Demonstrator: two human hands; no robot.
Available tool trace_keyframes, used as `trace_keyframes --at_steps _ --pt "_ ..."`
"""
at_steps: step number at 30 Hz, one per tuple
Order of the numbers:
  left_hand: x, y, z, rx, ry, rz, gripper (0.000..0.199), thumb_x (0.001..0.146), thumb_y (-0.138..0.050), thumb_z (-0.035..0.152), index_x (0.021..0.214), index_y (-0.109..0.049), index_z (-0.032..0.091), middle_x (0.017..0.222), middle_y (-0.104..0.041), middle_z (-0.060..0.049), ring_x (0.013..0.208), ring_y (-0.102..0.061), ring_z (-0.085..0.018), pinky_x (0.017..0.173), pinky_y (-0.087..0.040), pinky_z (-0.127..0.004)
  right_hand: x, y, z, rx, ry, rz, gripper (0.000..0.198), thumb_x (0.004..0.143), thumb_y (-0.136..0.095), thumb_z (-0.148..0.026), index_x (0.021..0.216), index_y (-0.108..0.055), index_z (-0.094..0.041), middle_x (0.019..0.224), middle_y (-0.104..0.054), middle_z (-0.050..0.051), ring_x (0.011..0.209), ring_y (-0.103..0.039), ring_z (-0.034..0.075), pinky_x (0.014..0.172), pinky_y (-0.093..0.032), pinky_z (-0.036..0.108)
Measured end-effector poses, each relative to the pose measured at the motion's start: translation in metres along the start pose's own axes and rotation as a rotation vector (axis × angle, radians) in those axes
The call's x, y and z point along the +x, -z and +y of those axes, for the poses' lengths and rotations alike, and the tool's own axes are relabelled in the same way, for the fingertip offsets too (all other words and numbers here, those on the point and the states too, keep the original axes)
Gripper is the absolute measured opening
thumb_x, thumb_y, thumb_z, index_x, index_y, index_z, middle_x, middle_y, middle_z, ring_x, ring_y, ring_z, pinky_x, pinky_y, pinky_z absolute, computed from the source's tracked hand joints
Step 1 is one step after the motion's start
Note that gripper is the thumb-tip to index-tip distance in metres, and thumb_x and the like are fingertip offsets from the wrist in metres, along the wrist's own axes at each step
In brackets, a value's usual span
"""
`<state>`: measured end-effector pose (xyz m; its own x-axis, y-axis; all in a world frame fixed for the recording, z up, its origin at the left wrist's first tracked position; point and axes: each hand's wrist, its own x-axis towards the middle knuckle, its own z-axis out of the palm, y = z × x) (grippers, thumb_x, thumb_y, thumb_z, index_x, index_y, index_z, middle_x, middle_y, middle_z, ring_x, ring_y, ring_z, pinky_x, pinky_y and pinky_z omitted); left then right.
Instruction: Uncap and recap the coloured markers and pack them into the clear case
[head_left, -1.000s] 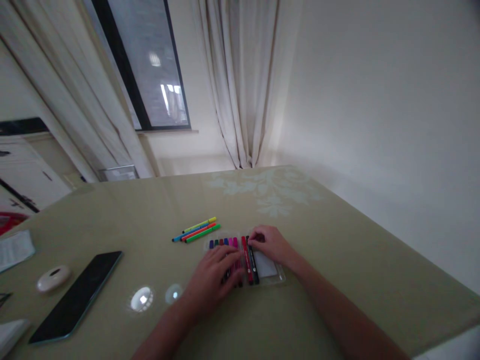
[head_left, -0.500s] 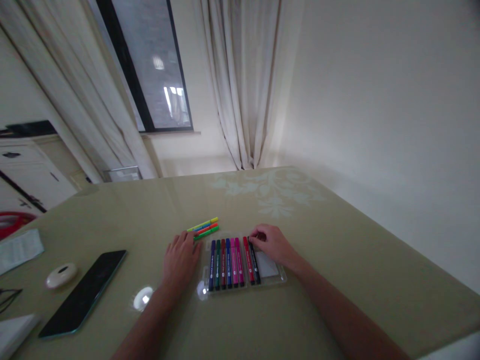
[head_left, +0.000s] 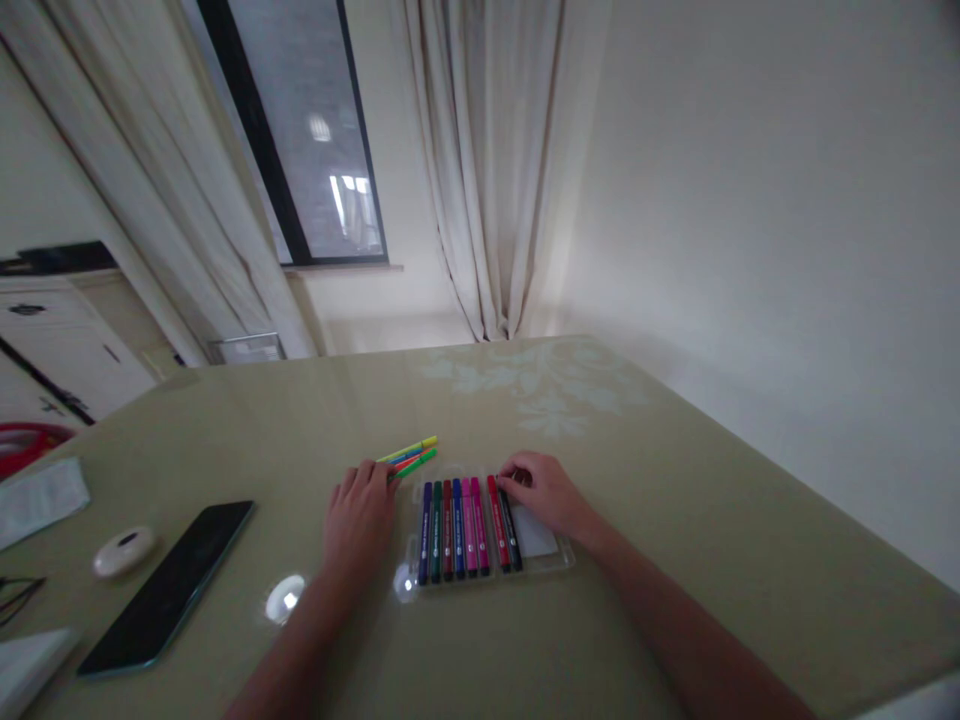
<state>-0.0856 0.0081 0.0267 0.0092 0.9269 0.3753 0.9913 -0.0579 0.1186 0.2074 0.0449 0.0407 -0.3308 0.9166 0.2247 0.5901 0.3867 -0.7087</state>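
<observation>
A clear plastic marker case [head_left: 566, 553] lies on the table, with a row of coloured markers in it. Toward its right part are a red marker [head_left: 498, 525] and a black marker [head_left: 512, 535]. The thumb and fingertips of my right hand [head_left: 544, 488] are pinched at the black marker's upper end. Left of the case, my left hand [head_left: 362, 510] has its fingers closed over the near end of a green marker [head_left: 416, 463]. Beside that one lie a yellow marker [head_left: 412, 448], a blue one and an orange one, their near ends partly behind the fingers.
A dark phone [head_left: 169, 590] lies left on the table [head_left: 480, 660], next to a white oval object [head_left: 124, 552]. A pale packet [head_left: 45, 500], a dark cable [head_left: 19, 600] and a white object [head_left: 34, 660] are farther left. A wall [head_left: 787, 250] borders the table's right side.
The green marker's near end has shifted slightly, and the orange marker shows less beside it. My right hand stays at the black marker, almost unmoved.
</observation>
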Motion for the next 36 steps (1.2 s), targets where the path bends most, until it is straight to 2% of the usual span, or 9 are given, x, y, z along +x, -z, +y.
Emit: trace_keyframes --at_steps 5,9,15,19,22,26,28,31,36 --pt "-0.006 0.007 0.024 -0.349 -0.121 0.16 0.02 0.104 -0.048 0.032 0.11 -0.064 0.022 0.109 -0.072 -0.008 0.103 -0.065 -0.029 0.092 -0.051 -0.045 -0.002 -0.001 -0.01 0.17 -0.021 -0.003 0.017 0.094 -0.067 -0.032 0.094 -0.076 -0.017 0.085 -0.075 0.004 0.077 -0.066 0.017 0.071 -0.047 0.028" --pt "-0.018 0.012 0.049 -0.565 -0.213 0.178 0.015 0.103 -0.053 0.034 0.107 -0.064 0.025 0.102 -0.072 -0.004 0.099 -0.066 -0.025 0.09 -0.052 -0.039 -0.003 -0.004 -0.018 0.432 -0.013 -0.041 0.029 0.096 -0.064 -0.046 0.098 -0.074 -0.018 0.088 -0.075 0.004 0.08 -0.067 0.018 0.072 -0.05 0.028" --pt "-0.029 0.013 0.066 -0.665 -0.242 0.142 0.008 0.101 -0.058 0.03 0.105 -0.064 0.026 0.099 -0.07 -0.003 0.095 -0.065 -0.023 0.084 -0.053 -0.036 -0.002 -0.002 -0.026 0.643 -0.073 -0.064 0.044 0.088 -0.068 -0.063 0.09 -0.07 -0.019 0.081 -0.071 0.003 0.077 -0.066 0.018 0.071 -0.051 0.029" --pt "-0.032 0.009 0.067 -0.656 -0.257 0.125 0.009 0.102 -0.056 0.03 0.104 -0.064 0.025 0.099 -0.07 -0.004 0.095 -0.066 -0.024 0.083 -0.054 -0.037 -0.004 -0.005 -0.029 0.809 -0.116 -0.072 0.046 0.083 -0.074 -0.062 0.095 -0.072 -0.018 0.087 -0.073 0.005 0.081 -0.068 0.019 0.078 -0.053 0.032" --pt "-0.036 0.008 0.069 -0.605 -0.315 0.071 0.018 0.101 -0.058 0.032 0.117 -0.063 0.026 0.11 -0.071 -0.007 0.104 -0.066 -0.026 0.09 -0.055 -0.042 -0.003 -0.008 -0.029 0.891 -0.15 -0.037 0.046 0.084 -0.073 -0.061 0.098 -0.072 -0.018 0.086 -0.073 0.006 0.08 -0.068 0.018 0.079 -0.054 0.032" --pt "-0.043 0.01 0.077 -0.497 -0.516 -0.05 0.055 0.096 -0.067 0.037 0.147 -0.048 0.027 0.135 -0.067 -0.01 0.121 -0.063 -0.029 0.101 -0.053 -0.048 0.004 0.001 -0.015 0.813 -0.174 0.102 0.049 0.086 -0.069 -0.063 0.103 -0.074 -0.018 0.082 -0.072 0.005 0.07 -0.064 0.016 0.069 -0.052 0.03" --pt "-0.045 0.012 0.082 -0.444 -0.611 -0.132 0.064 0.096 -0.068 0.038 0.153 -0.042 0.029 0.145 -0.062 -0.01 0.129 -0.059 -0.03 0.107 -0.05 -0.049 0.008 0.011 -0.003 0.693 -0.177 0.134 0.051 0.085 -0.069 -0.064 0.104 -0.075 -0.017 0.08 -0.072 0.005 0.067 -0.062 0.016 0.065 -0.051 0.029" --pt "-0.047 0.013 0.085 -0.379 -0.66 -0.212 0.063 0.096 -0.068 0.038 0.153 -0.043 0.031 0.153 -0.056 -0.007 0.136 -0.054 -0.03 0.111 -0.047 -0.052 0.011 0.023 0.013 0.582 -0.194 0.071 0.05 0.087 -0.068 -0.059 0.11 -0.074 -0.016 0.083 -0.074 0.006 0.065 -0.062 0.015 0.062 -0.05 0.029" --pt "-0.046 0.015 0.082 -0.336 -0.604 -0.212 0.052 0.094 -0.069 0.034 0.143 -0.055 0.029 0.147 -0.061 -0.007 0.131 -0.057 -0.031 0.108 -0.049 -0.054 0.006 0.018 0.018 0.541 -0.218 -0.054 0.046 0.091 -0.065 -0.05 0.119 -0.07 -0.015 0.076 -0.073 0.004 0.06 -0.062 0.014 0.06 -0.05 0.027"
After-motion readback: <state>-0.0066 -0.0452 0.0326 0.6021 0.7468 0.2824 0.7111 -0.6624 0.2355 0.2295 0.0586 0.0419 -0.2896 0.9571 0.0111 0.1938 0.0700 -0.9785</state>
